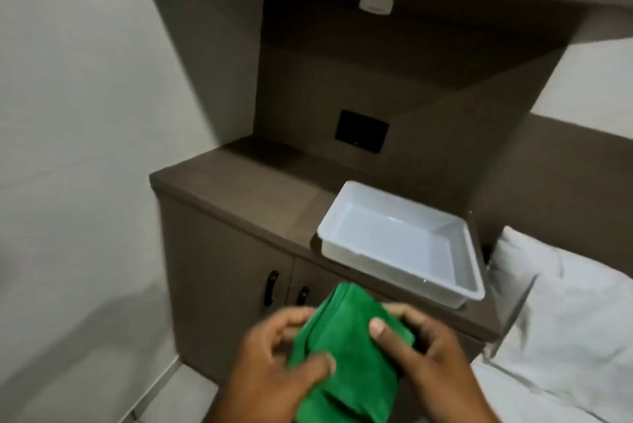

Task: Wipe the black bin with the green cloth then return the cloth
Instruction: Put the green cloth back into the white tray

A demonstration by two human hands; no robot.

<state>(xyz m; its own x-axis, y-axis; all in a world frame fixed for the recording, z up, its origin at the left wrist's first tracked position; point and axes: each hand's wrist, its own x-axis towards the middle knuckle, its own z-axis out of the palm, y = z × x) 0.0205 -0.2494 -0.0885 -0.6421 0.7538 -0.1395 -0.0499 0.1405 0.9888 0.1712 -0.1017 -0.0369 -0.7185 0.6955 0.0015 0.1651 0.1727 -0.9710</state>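
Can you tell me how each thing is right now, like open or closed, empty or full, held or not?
green cloth: folded, held in both hands, in front of the cabinet.
left hand: gripping the cloth, thumb on top.
right hand: gripping the cloth, thumb on top.
white tray: empty, sitting on the cabinet top, front corner overhanging.
cabinet doors: closed.
pillow: lying on the bed, untouched.
black bin: not in view.

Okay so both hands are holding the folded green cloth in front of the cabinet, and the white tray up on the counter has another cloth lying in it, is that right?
Not quite. The head view shows the white tray on the counter with nothing lying in it. The rest holds: the left hand and the right hand both have a grip on the folded green cloth in front of the cabinet.
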